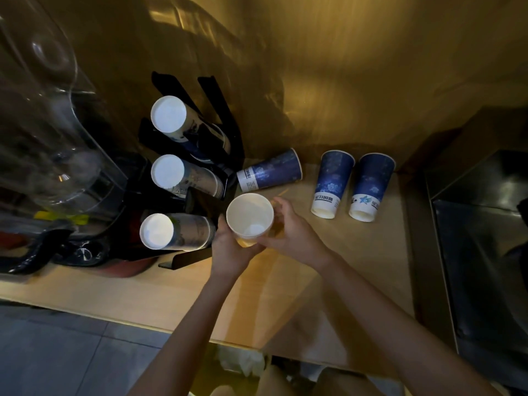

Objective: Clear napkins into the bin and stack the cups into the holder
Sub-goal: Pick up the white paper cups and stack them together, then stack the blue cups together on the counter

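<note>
Both my hands hold one white paper cup, mouth up, just right of the black cup holder. My left hand grips it from below and my right hand from the right side. The holder carries three stacks of cups lying on their sides, bottoms toward me: top, middle, bottom. A blue cup lies on its side behind my hands. Two blue cups stand upside down to the right. White crumpled napkins show in a bin below the counter edge.
The wooden counter ends at its front edge near me, with tiled floor below left. A clear drink dispenser stands at the left beside the holder. A dark steel sink lies at the right. A golden wall rises behind.
</note>
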Action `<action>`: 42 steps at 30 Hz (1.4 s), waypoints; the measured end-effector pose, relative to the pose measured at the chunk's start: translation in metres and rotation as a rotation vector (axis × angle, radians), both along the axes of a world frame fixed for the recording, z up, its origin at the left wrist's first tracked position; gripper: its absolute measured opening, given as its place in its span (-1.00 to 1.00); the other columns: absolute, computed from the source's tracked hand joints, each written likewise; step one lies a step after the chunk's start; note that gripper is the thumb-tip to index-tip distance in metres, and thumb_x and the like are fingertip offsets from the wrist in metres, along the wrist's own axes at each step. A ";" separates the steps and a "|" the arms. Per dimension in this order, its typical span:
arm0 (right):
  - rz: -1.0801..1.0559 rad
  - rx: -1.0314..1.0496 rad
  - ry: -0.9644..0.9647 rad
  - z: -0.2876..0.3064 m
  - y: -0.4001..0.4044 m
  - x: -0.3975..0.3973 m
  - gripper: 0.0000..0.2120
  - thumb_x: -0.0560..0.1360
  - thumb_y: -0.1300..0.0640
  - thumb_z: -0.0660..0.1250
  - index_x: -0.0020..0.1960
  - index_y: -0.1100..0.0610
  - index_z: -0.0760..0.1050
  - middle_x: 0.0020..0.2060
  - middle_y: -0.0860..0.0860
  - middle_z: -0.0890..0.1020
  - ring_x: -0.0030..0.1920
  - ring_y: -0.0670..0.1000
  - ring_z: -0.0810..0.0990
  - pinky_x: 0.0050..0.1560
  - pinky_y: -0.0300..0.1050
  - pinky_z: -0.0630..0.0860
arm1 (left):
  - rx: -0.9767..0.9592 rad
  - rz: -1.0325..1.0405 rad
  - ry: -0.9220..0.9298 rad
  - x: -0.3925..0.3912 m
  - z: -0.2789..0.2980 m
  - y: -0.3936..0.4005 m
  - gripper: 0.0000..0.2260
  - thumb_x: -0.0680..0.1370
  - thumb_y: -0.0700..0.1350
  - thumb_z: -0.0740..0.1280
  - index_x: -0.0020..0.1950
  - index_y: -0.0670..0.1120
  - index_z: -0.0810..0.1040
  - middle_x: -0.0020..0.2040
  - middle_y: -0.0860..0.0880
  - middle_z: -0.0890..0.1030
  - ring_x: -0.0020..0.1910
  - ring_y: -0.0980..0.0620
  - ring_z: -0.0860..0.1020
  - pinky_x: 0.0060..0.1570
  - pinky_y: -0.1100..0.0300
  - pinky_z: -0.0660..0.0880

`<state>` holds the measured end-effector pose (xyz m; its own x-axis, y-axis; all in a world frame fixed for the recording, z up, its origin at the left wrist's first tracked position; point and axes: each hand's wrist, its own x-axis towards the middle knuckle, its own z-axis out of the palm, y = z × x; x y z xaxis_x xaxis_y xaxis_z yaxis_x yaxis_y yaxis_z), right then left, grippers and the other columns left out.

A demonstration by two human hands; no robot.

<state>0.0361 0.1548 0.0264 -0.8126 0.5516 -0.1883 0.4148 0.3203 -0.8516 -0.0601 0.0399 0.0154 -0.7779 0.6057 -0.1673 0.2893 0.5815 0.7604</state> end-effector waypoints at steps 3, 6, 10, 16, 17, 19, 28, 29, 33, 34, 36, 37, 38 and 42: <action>0.034 -0.010 -0.058 0.004 0.007 0.004 -0.17 0.32 -0.04 0.47 0.43 0.03 0.08 0.31 -0.01 0.47 0.28 -0.02 0.45 0.18 -0.16 0.41 | -0.071 -0.019 -0.003 0.003 0.014 -0.007 -0.06 0.24 -0.10 0.56 0.44 -0.22 0.07 0.36 -0.22 0.40 0.34 -0.18 0.39 0.25 0.02 0.40; -0.006 0.053 -0.058 0.011 0.018 0.008 -0.44 0.40 0.04 0.41 0.34 0.05 0.29 0.15 0.01 0.58 0.15 -0.02 0.53 0.10 -0.15 0.48 | -0.107 -0.097 0.112 0.003 0.033 -0.008 -0.23 0.32 -0.11 0.51 0.41 -0.20 0.20 0.37 -0.21 0.34 0.33 -0.16 0.35 0.28 0.01 0.36; -0.144 0.063 -0.035 0.027 0.042 0.012 -0.75 0.47 0.14 0.31 0.15 0.10 0.49 -0.17 -0.11 0.54 -0.07 -0.06 0.54 -0.01 -0.16 0.48 | -0.047 -0.145 0.244 -0.002 0.065 0.013 -0.61 0.47 -0.04 0.34 0.25 -0.15 0.45 0.27 -0.15 0.48 0.21 -0.09 0.46 0.09 0.12 0.40; -0.376 0.170 0.041 0.043 0.087 0.009 -0.90 0.49 0.13 0.27 -0.10 0.11 0.55 -0.33 -0.05 0.58 -0.19 0.02 0.60 -0.13 -0.07 0.51 | -0.009 -0.235 0.355 -0.021 0.084 0.081 -0.76 0.53 -0.01 0.22 0.04 -0.10 0.58 0.01 -0.12 0.63 -0.03 -0.08 0.58 -0.06 0.00 0.55; -0.454 0.236 0.041 0.045 0.093 0.008 -0.86 0.50 0.11 0.25 -0.10 0.13 0.55 -0.30 0.02 0.62 -0.17 0.07 0.61 -0.16 -0.05 0.50 | -0.030 -0.250 0.384 -0.026 0.083 0.092 -0.77 0.53 -0.02 0.22 0.03 -0.11 0.58 0.01 -0.14 0.63 -0.03 -0.11 0.57 -0.07 -0.02 0.54; -0.600 0.399 0.030 0.047 0.106 0.007 -0.81 0.53 0.11 0.20 -0.07 0.19 0.54 -0.22 0.14 0.67 -0.17 0.15 0.61 -0.25 -0.09 0.41 | -0.078 -0.278 0.452 -0.037 0.076 0.113 -0.79 0.52 -0.06 0.22 0.00 -0.12 0.58 0.02 -0.18 0.61 -0.01 -0.19 0.56 -0.08 -0.04 0.53; -0.556 0.412 -0.388 -0.010 0.155 0.001 -0.62 0.52 -0.02 0.21 0.15 0.26 0.35 0.03 0.23 0.59 0.00 0.22 0.59 -0.06 0.09 0.53 | -0.569 -0.575 0.714 -0.073 0.013 0.184 -0.57 0.51 -0.12 0.20 0.36 -0.18 0.24 0.38 -0.19 0.32 0.36 -0.18 0.27 0.26 -0.09 0.32; -0.560 0.362 -0.422 -0.016 0.156 -0.001 -0.57 0.51 -0.04 0.22 0.19 0.27 0.32 0.07 0.24 0.57 0.04 0.23 0.58 -0.01 0.08 0.51 | -0.626 -0.604 0.686 -0.075 0.007 0.189 -0.47 0.51 -0.06 0.22 0.42 -0.18 0.14 0.44 -0.19 0.23 0.42 -0.17 0.19 0.35 -0.11 0.23; -0.638 0.186 -0.424 -0.033 0.156 -0.011 -0.39 0.42 -0.15 0.32 0.24 0.27 0.27 0.14 0.22 0.53 0.12 0.22 0.55 0.12 0.08 0.47 | -0.810 -0.698 0.682 -0.078 -0.010 0.204 -0.26 0.48 0.15 0.22 0.48 -0.16 -0.07 0.50 -0.17 0.09 0.49 -0.14 0.03 0.47 -0.20 -0.08; -0.663 0.157 -0.414 -0.036 0.155 -0.013 -0.34 0.39 -0.17 0.34 0.26 0.26 0.26 0.15 0.21 0.53 0.12 0.20 0.54 0.14 0.08 0.46 | -0.809 -0.692 0.675 -0.077 -0.013 0.206 -0.25 0.48 0.17 0.22 0.48 -0.15 -0.07 0.50 -0.17 0.12 0.49 -0.14 0.05 0.47 -0.21 -0.09; -0.704 0.098 -0.393 -0.039 0.153 -0.016 -0.28 0.34 -0.18 0.38 0.28 0.24 0.23 0.16 0.20 0.52 0.13 0.20 0.53 0.14 0.08 0.45 | -0.808 -0.678 0.635 -0.077 -0.017 0.208 -0.23 0.47 0.19 0.23 0.48 -0.15 -0.07 0.47 -0.19 0.19 0.47 -0.17 0.11 0.46 -0.23 -0.10; -0.717 0.064 -0.378 -0.040 0.152 -0.017 -0.28 0.33 -0.16 0.41 0.28 0.24 0.23 0.16 0.20 0.52 0.13 0.21 0.54 0.13 0.09 0.45 | -0.809 -0.673 0.606 -0.077 -0.018 0.208 -0.23 0.47 0.17 0.23 0.48 -0.15 -0.08 0.45 -0.20 0.22 0.45 -0.19 0.15 0.45 -0.23 -0.10; -0.722 0.034 -0.363 -0.042 0.152 -0.017 -0.28 0.32 -0.13 0.43 0.28 0.24 0.22 0.16 0.21 0.52 0.13 0.23 0.54 0.12 0.09 0.46 | -0.807 -0.666 0.574 -0.077 -0.017 0.208 -0.24 0.48 0.15 0.23 0.48 -0.15 -0.08 0.44 -0.22 0.24 0.44 -0.21 0.18 0.44 -0.23 -0.10; -0.728 -0.073 -0.273 -0.040 0.145 -0.015 -0.31 0.33 0.01 0.46 0.30 0.23 0.21 0.17 0.23 0.53 0.11 0.22 0.56 0.12 0.07 0.46 | -0.721 -0.590 0.425 -0.080 -0.007 0.201 -0.24 0.45 0.08 0.32 0.47 -0.10 -0.04 0.40 -0.23 0.30 0.37 -0.26 0.28 0.38 -0.14 0.16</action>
